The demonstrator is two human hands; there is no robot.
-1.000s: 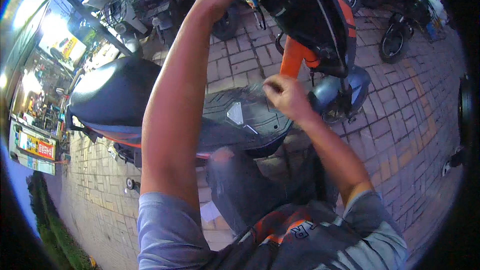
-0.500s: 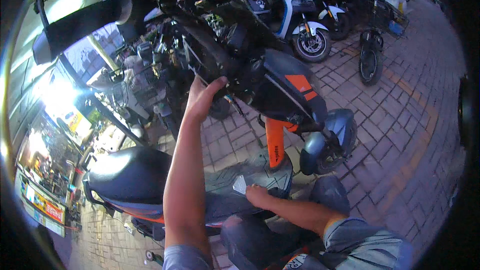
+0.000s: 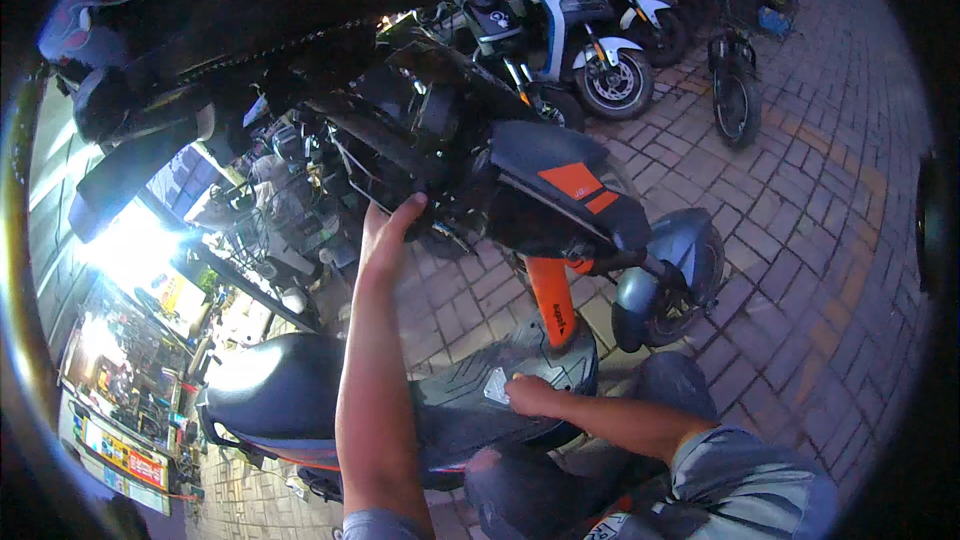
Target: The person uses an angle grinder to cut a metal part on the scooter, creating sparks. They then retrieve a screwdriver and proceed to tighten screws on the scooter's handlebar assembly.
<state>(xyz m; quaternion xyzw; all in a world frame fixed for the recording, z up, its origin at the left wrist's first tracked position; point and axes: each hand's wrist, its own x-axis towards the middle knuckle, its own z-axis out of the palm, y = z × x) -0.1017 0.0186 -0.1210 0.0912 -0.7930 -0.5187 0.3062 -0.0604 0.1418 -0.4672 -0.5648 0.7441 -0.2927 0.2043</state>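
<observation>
An electric scooter with dark and orange bodywork stands across the space in front of me, its front cover opened up. My left hand [image 3: 388, 232] grips the edge of a dark front panel [image 3: 375, 155]; the thumb shows, but the other fingers are hidden. Closed around a small, pale, flat piece [image 3: 496, 385], my right hand [image 3: 532, 395] is just over the grey footboard [image 3: 455, 380]. That piece looks like a little plate or packet; I cannot tell which. Beyond the footboard are an orange panel [image 3: 551, 300] and the bluish front fender [image 3: 637, 305].
The scooter's black seat [image 3: 275, 375] lies left of my left forearm. White scooters [image 3: 575, 15] and a bicycle-like vehicle [image 3: 735, 90] are parked farther off on the brick paving [image 3: 790, 270]. A bright lamp [image 3: 130, 240] glares at the left.
My view has shifted, and the front of the scooter fills more of its upper part. My left hand, still on the panel, sits lower in view. The right hand keeps its pale piece over the footboard.
</observation>
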